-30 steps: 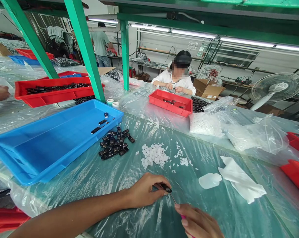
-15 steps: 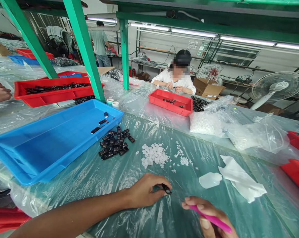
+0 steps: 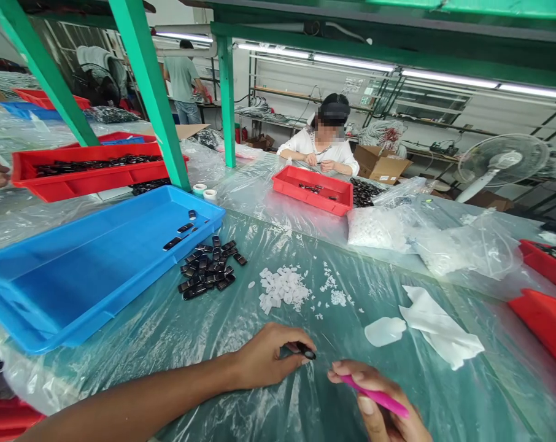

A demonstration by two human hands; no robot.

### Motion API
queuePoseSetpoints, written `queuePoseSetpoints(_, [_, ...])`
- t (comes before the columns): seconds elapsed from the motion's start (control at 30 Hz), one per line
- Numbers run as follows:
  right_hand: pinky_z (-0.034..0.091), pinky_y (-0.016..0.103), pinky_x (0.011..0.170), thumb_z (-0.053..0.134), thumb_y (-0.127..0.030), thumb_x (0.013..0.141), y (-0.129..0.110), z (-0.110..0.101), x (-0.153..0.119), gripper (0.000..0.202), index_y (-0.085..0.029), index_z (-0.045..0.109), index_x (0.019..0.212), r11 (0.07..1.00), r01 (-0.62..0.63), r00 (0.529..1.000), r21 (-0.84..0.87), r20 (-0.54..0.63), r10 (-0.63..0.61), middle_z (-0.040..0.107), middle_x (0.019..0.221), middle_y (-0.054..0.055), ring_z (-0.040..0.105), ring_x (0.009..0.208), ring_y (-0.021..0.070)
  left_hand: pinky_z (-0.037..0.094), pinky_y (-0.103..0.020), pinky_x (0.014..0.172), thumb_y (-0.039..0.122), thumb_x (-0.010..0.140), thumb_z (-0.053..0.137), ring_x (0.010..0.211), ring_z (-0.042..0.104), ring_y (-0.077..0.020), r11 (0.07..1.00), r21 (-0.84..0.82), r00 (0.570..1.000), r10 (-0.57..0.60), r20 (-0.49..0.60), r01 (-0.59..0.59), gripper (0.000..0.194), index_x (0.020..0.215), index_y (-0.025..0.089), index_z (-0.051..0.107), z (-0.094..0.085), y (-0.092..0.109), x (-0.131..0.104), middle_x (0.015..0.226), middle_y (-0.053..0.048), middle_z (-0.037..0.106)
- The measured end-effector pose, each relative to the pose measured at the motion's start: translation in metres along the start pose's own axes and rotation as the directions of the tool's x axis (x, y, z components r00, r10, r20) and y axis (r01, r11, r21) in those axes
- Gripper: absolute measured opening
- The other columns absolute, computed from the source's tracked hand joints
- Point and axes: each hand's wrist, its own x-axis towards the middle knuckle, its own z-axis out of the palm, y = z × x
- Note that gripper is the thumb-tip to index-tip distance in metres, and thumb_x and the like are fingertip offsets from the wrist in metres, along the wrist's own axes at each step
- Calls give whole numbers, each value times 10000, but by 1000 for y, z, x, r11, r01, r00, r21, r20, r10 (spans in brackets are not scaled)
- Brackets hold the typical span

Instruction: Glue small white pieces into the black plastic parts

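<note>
Small-part handwork, lower centre of the frame: one black piece (image 3: 308, 352), pinched in my left grip (image 3: 259, 357); one pink-handled tool (image 3: 383, 400), held in my right grip (image 3: 392, 383); careful alignment called for, I judge.

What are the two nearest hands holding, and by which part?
The left hand pinches a small black piece by one end; the right hand grips a tool by its pink handle.
</note>
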Motion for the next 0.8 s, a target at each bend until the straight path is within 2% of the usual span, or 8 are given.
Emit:
queuePoseSetpoints(0.07, [536,377,721,412,-69,897,4,-6,-1,272,-186,511,1122,999,45,997,-14,68,-44,593,1019,112,608,905,231,454,-152,628,269,872,502,870,595,-144,1000,-7,1000,-24,-10,24,206,1033,212,616,1,-1,1,970,-39,631])
queuePoseSetpoints(0.27, [493,399,795,440,-81,883,2,-9,4,309,-220,470,1157,997,37,990,-63,138,-28,595,1031,86,576,970,223,462,-194,705,330,882,494,826,586,-155,997,23,998,-67,-18,67,218,1010,208,621,4,-2,4,915,-47,627])
queuePoseSetpoints(0.43, [507,389,751,406,-140,924,1,-8,5,252,-254,478,1136,996,-17,1000,82,0,17,579,1028,73,588,910,210,471,-212,752,368,883,493,892,580,-171,990,-18,990,-142,14,143,267,1082,224,599,4,-3,6,1010,-61,601])
queuePoseSetpoints(0.53, [488,347,729,413,-145,917,3,-17,8,242,-258,467,1123,982,3,998,-188,-64,-15,586,966,51,577,878,193,468,-227,798,377,878,498,939,570,-182,986,1,986,-167,-18,167,274,1076,218,599,3,-4,7,1055,-67,586])
queuePoseSetpoints(0.63, [428,294,679,519,-114,870,4,-29,18,290,-258,521,1122,896,-27,999,-444,-44,9,590,885,18,553,768,163,467,-230,776,384,872,508,913,574,-182,985,-13,982,-171,-74,171,258,1031,203,600,1,-4,8,1006,-63,595])
queuePoseSetpoints(0.7, [394,291,632,542,-158,877,5,-36,26,280,-276,544,1131,806,-80,989,-586,57,140,586,854,-1,535,714,160,461,-233,752,383,868,516,872,577,-180,988,-41,980,-155,-127,151,241,979,186,597,-1,-4,9,950,-63,599])
queuePoseSetpoints(0.73, [391,297,628,518,-201,899,7,-40,29,252,-291,543,1133,719,-98,959,-688,127,252,583,849,-11,537,717,166,458,-236,747,382,865,521,859,576,-179,988,-60,976,-147,-159,139,237,964,179,592,-2,-4,9,933,-65,598])
queuePoseSetpoints(0.8, [406,320,658,470,-253,925,11,-47,30,196,-308,559,1091,527,-82,849,-846,218,481,582,841,-25,555,768,185,457,-247,745,384,859,534,845,573,-179,986,-122,966,-139,-217,114,243,957,167,581,-5,-6,10,919,-71,593])
